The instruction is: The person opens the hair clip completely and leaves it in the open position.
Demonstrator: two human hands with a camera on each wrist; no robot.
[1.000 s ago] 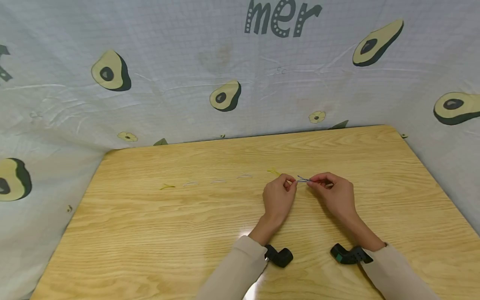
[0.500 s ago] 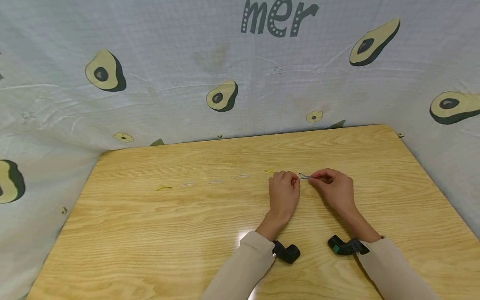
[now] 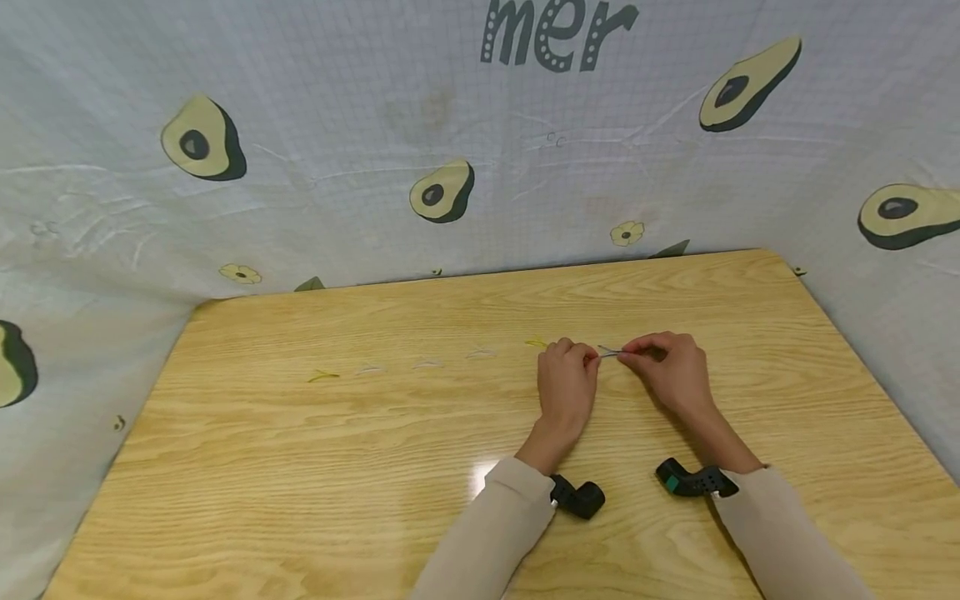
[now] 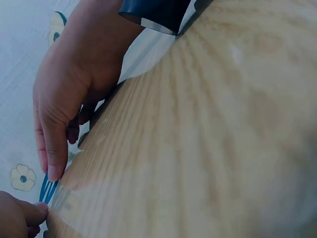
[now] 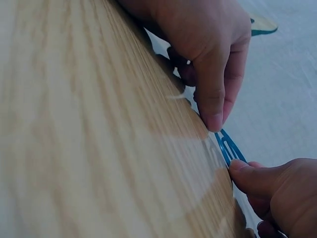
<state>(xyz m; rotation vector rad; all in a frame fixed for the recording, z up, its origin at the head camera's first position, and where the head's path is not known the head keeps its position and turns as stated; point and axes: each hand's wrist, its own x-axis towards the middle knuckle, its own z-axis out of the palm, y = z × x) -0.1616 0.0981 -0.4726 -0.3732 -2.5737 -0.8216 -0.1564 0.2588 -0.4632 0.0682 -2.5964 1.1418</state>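
Note:
A thin blue looped piece (image 3: 610, 352) stretches between both hands just above the table. Two or more narrow strands show in it in the wrist views; its exact kind is unclear. My left hand (image 3: 567, 387) pinches its left end between thumb and finger, and my right hand (image 3: 670, 375) pinches the right end the same way. Seen from the left wrist, the blue strands (image 4: 48, 189) spread slightly between the two thumbs. In the right wrist view the blue piece (image 5: 229, 148) also spans the gap between the fingertips. The fingertips hide both its ends.
Left of my hands, a row of small thin pieces lies on the wooden table (image 3: 300, 467): a yellow piece (image 3: 323, 376), several whitish ones such as a curved white piece (image 3: 428, 363), and another yellow piece (image 3: 536, 342) near my left fingers. A patterned cloth (image 3: 337, 100) surrounds the table.
Both hands shift slightly away from me, and the left hand turns with its knuckles further up. The blue piece stays held between them. The row of pieces keeps its place on the table.

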